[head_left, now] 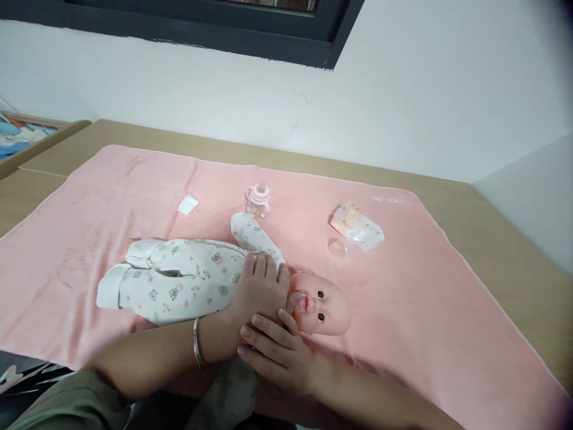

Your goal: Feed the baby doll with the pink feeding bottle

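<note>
A baby doll [322, 307] in a white printed sleepsuit [179, 280] lies on its back on a pink blanket [425, 310], head to the right. My left hand [259, 289], with a metal bangle on the wrist, rests flat on the doll's chest, thumb by its chin. My right hand [275, 352] lies below it, fingers apart, touching the left wrist and the doll's near shoulder. Whether it grips cloth is hidden.
On the blanket beyond the doll stand a small pink-capped baby bottle [258, 200], a white scrap [188, 204], a clear bottle cap [338, 248] and a crumpled plastic packet [358, 227]. The wooden table [505, 251] meets a white wall. A wooden-framed tray [27, 140] sits far left.
</note>
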Motion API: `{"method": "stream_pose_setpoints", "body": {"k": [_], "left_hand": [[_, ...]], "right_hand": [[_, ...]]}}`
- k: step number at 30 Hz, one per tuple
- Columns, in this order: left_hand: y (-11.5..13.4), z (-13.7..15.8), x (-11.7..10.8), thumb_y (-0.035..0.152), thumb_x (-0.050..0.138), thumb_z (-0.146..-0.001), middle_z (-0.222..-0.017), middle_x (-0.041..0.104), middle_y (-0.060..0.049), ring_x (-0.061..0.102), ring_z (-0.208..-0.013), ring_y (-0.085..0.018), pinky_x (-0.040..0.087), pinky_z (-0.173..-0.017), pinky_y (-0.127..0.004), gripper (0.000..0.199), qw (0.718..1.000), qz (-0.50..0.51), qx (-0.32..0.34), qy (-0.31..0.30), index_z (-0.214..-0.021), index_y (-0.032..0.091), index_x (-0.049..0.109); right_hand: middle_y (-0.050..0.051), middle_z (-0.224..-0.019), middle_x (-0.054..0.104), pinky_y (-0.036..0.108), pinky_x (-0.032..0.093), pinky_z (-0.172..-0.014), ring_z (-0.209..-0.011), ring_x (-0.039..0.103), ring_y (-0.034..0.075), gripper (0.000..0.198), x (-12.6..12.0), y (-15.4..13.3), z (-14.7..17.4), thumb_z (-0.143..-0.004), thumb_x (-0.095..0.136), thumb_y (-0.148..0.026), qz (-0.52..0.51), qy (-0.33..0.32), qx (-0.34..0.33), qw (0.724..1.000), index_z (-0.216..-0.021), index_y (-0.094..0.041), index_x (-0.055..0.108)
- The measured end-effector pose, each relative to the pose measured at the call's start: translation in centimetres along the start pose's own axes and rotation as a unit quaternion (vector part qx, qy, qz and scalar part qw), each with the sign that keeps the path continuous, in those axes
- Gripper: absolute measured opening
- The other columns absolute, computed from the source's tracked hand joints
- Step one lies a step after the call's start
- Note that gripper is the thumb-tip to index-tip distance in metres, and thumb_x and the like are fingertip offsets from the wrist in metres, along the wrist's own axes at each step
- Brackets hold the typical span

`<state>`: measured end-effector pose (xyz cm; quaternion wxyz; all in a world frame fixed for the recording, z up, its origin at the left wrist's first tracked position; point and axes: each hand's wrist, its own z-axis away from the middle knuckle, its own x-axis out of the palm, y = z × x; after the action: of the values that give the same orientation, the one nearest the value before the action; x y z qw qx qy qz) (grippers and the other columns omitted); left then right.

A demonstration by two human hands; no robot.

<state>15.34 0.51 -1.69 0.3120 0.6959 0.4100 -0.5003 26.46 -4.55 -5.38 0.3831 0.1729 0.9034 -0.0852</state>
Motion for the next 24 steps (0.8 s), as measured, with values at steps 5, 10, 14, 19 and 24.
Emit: {"method": "stream_pose_setpoints", "body": {"k": [5,10,14,19,24], "left_hand": [[-0.02,-0.02,-0.04,0.048,0.034,-0.082,-0.111,0.051,-0.02,0.043,-0.108,-0.033,0.027,-0.093,-0.051,0.051,1.0,0.0,0.002,0.006,-0.114,0.012,0.05],[0.09,0.01,-0.04,0.049,0.034,-0.082,-0.11,0.052,-0.02,0.043,-0.107,-0.033,0.027,-0.093,-0.051,0.052,1.0,-0.003,0.004,0.003,-0.114,0.012,0.05],[0.09,0.02,-0.02,0.048,0.035,-0.082,-0.11,0.052,-0.02,0.044,-0.107,-0.032,0.028,-0.093,-0.051,0.051,1.0,-0.002,0.003,0.012,-0.114,0.011,0.05],[-0.02,0.01,0.07,0.051,0.036,-0.081,-0.11,0.052,-0.02,0.044,-0.107,-0.033,0.028,-0.093,-0.052,0.053,1.0,-0.004,0.01,0.013,-0.114,0.011,0.05],[0.0,0.0,0.11,0.051,0.035,-0.081,-0.112,0.051,-0.02,0.043,-0.108,-0.033,0.028,-0.094,-0.051,0.054,1.0,-0.007,0.009,0.005,-0.115,0.012,0.049]], "right_hand": [[-0.006,-0.125,0.042,0.042,0.013,-0.112,-0.113,0.043,0.016,0.035,-0.04,0.12,-0.12,-0.074,0.045,-0.024,0.005,0.007,-0.007,1.0,-0.108,-0.027,0.054],[-0.006,-0.124,0.043,0.041,0.014,-0.112,-0.112,0.044,0.016,0.032,-0.14,0.09,-0.35,-0.075,0.045,-0.023,0.001,0.015,-0.005,1.0,-0.105,-0.027,0.055],[-0.006,-0.125,0.041,0.04,0.014,-0.111,-0.113,0.043,0.015,0.033,-0.21,0.05,-0.31,-0.077,0.042,-0.024,0.004,0.006,-0.003,1.0,-0.108,-0.027,0.054],[-0.006,-0.127,0.039,0.042,0.015,-0.111,-0.114,0.042,0.016,0.035,-0.17,0.1,-0.11,-0.077,0.042,-0.025,0.007,0.001,-0.005,1.0,-0.11,-0.027,0.053],[-0.005,-0.126,0.041,0.041,0.014,-0.111,-0.113,0.042,0.017,0.035,-0.31,0.25,-0.41,-0.076,0.041,-0.025,0.003,-0.001,-0.013,1.0,-0.109,-0.025,0.053]]}}
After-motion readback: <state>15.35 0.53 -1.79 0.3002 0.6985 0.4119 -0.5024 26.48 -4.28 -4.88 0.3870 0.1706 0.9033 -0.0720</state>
